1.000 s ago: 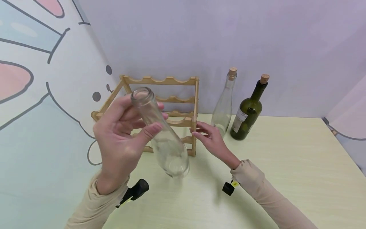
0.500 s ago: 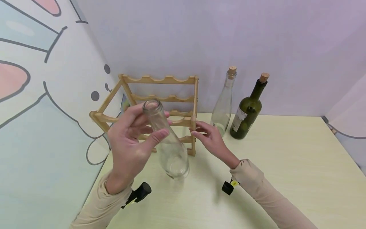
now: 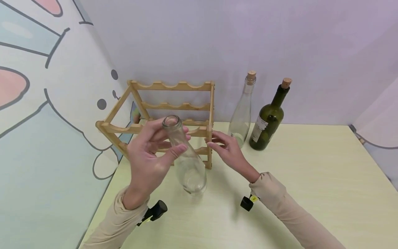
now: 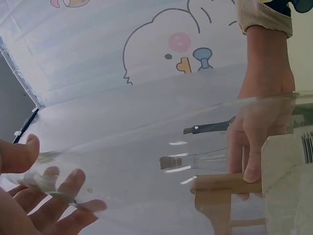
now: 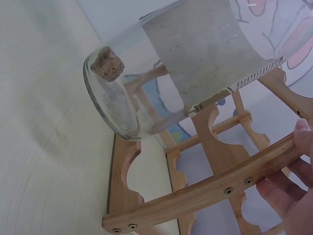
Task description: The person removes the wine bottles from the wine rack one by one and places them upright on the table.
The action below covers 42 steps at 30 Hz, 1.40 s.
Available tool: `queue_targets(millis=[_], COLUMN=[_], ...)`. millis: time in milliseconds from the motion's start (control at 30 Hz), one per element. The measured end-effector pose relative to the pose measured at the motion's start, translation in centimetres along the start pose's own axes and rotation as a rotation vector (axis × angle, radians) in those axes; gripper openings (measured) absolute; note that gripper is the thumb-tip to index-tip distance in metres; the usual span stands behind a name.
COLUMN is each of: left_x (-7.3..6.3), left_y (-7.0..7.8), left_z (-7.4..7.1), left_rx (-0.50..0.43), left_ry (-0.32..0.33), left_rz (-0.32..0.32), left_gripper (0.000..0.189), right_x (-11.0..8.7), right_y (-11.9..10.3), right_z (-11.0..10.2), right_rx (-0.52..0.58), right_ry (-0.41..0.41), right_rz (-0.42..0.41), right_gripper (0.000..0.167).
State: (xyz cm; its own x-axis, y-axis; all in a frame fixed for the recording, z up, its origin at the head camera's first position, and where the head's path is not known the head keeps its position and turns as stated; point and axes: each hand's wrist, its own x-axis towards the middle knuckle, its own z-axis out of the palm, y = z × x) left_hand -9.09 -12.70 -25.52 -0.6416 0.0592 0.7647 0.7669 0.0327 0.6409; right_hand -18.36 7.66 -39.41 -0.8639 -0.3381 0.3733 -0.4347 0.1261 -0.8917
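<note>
My left hand (image 3: pixel 149 162) pinches the neck of a clear glass bottle (image 3: pixel 192 173) between thumb and fingers. The bottle's open mouth leans up toward the head camera, and its base is in front of a wooden wine rack (image 3: pixel 121 129). Through the glass, the right wrist view shows a piece of cork (image 5: pixel 107 64) near the base and the back of a pale label (image 5: pixel 195 49). My right hand (image 3: pixel 231 152) grips the rack's near right post, thumb in front and fingertips partly hidden behind the wood.
Behind my right hand stand a corked clear bottle (image 3: pixel 242 119) and a corked dark green wine bottle (image 3: pixel 268 121), both against the back wall. The pale table (image 3: pixel 317 180) extends to the right. A wall with cartoon drawings (image 3: pixel 68 103) borders the left side.
My left hand has moved right and down with the bottle's neck, so the bottle stands less tilted. My right hand stays on the rack post.
</note>
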Motion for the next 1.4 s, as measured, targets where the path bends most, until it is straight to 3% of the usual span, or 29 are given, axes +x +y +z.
queue_targets(millis=[367, 700, 1100, 1400], left_x=[-0.6, -1.3, -2.1, -3.0], left_y=[-0.8, -1.5, -2.8, -3.9], left_z=[0.3, 0.3, 0.3, 0.2], left_rx=[-0.006, 0.031, -0.002, 0.029], left_ry=[-0.019, -0.035, -0.043, -0.058], left_rz=[-0.012, -0.025, -0.033, -0.081], left_gripper=[0.042, 0.040, 0.041, 0.047], right_x=[-0.1, -0.1, -0.2, -0.3], right_y=[-3.7, -3.6, -3.7, -3.7], right_z=[0.1, 0.1, 0.0, 0.0], right_rx=[-0.018, -0.011, -0.030, -0.033], right_ry=[-0.007, -0.001, 0.002, 0.004], right_rz=[0.020, 0.019, 0.017, 0.035], right_gripper=[0.033, 0.032, 0.033, 0.033])
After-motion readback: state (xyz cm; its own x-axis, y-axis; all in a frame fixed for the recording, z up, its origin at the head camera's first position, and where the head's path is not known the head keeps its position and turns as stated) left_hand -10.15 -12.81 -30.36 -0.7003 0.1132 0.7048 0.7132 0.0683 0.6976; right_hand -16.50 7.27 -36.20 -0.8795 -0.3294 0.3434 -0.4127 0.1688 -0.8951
